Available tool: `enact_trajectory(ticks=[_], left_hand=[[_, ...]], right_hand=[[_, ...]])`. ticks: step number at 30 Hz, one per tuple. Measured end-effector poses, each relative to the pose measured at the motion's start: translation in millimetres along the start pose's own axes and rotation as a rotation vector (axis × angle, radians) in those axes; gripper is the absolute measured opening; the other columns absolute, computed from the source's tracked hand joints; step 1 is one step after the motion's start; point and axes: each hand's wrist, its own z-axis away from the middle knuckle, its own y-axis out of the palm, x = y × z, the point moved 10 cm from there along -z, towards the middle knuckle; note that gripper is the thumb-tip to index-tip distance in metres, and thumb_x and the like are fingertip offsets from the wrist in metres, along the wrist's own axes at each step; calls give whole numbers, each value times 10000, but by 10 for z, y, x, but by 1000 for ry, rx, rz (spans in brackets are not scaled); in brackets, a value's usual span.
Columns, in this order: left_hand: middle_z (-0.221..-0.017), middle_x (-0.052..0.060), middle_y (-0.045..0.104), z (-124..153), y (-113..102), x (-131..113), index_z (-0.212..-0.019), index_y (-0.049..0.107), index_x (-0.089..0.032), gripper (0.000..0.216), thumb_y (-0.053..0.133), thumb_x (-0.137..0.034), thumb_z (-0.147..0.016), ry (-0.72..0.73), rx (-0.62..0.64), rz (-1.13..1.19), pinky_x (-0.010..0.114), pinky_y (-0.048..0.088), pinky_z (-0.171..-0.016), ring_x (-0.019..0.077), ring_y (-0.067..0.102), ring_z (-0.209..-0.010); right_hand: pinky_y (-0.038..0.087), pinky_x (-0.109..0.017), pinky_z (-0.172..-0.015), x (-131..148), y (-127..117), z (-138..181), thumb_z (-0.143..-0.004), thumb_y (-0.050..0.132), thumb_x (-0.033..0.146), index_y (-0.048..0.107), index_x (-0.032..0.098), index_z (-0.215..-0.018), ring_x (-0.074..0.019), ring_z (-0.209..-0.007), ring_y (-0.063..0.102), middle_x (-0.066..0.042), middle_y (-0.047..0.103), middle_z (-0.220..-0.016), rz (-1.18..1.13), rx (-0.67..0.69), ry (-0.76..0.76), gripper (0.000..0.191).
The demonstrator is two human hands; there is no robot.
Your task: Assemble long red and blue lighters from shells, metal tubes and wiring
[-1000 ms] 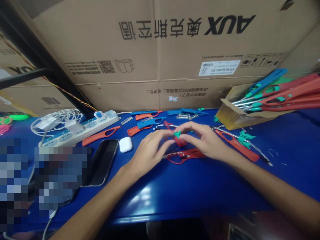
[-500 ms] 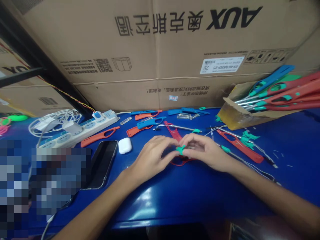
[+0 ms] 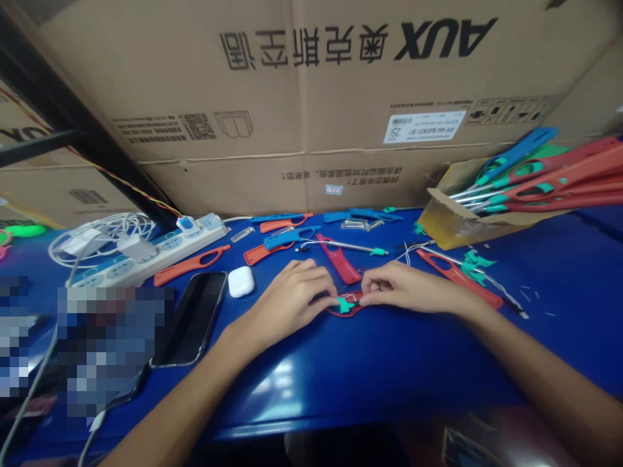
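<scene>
A red lighter handle shell (image 3: 348, 314) lies on the blue table between my hands. My left hand (image 3: 304, 292) is closed at the left end of a green trigger piece (image 3: 345, 305), which sits over the shell. My right hand (image 3: 403, 285) pinches a small black part (image 3: 357, 303) at the trigger's right side. Thin white wires show beside it, and fingers partly cover the shell. Just behind lies another red handle shell (image 3: 341, 259). A metal lighter rod (image 3: 357, 247) with a green piece stretches behind my hands.
At the right stands an open carton (image 3: 438, 224) holding several lighters. Orange shell (image 3: 460, 279) and green scraps (image 3: 477, 266) lie beyond my right forearm. To the left are a white case (image 3: 241, 282), a phone (image 3: 195, 318) and a power strip (image 3: 160, 250). Cardboard (image 3: 302, 181) walls the back.
My hands have moved slightly apart, and the green trigger piece is lower, over the red shell. A wired rod beside my right forearm no longer shows there. A black part now shows at my right fingertips.
</scene>
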Motion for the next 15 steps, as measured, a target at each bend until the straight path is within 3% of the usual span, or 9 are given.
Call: enact_trajectory(ticks=[8, 15], left_hand=[[-930, 6, 691, -10, 71, 55, -932, 671, -199, 162, 607, -338, -987, -66, 31, -17, 350, 387, -815, 194, 570, -899], [-928, 20, 693, -16, 85, 17, -919, 647, -186, 166, 579, -314, -998, -84, 35, -1, 360, 400, -834, 203, 576, -902]], right_hand=[[359, -264, -614, 1, 23, -3, -952, 601, 456, 717, 171, -921, -117, -675, 514, -8, 654, -781, 41, 20, -26, 309], [370, -269, -611, 4, 23, -1, -952, 599, 468, 719, 171, -919, -122, -675, 524, -15, 664, -794, 30, 27, -42, 322]])
